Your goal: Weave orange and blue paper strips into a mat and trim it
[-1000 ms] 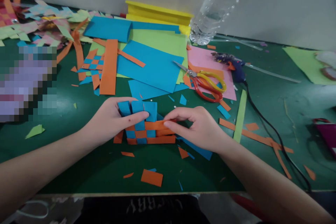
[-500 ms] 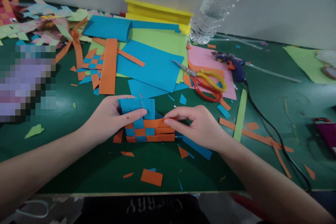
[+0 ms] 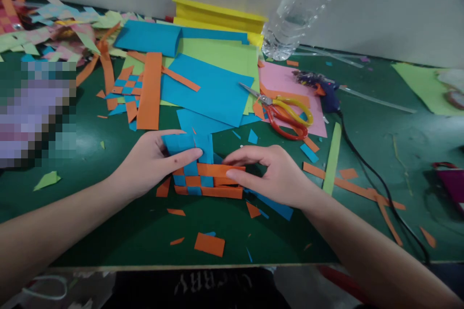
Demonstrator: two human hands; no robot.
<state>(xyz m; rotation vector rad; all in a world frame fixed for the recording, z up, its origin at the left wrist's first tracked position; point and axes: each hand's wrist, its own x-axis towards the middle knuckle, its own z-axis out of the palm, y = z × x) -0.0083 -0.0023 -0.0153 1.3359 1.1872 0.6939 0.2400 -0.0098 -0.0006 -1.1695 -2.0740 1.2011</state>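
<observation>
A piece of woven paper strips [image 3: 194,181], orange crossed with blue, stands at the middle of the table near me. My left hand [image 3: 163,157] pinches its folded blue upper part, thumb in front and the other fingers hidden behind. On the right, my right hand [image 3: 268,171] grips the loose ends of the orange paper strips [image 3: 221,170], with the thumb in front and the fingers behind. The orange strips reach rightward past the weave, and a small gap shows between the lower ones. A blue strip [image 3: 273,205] lies under the right hand.
Scissors [image 3: 271,106] with red and yellow handles rest on coloured sheets. Behind them are a glue gun [image 3: 326,94] with a black cord and a clear water bottle [image 3: 290,19]. A small woven piece [image 3: 128,87] and paper scraps lie to the left.
My right thumb and fingers have shifted slightly on the orange strips, whose ends now show past the thumb. The folded blue part has tipped a little to the left.
</observation>
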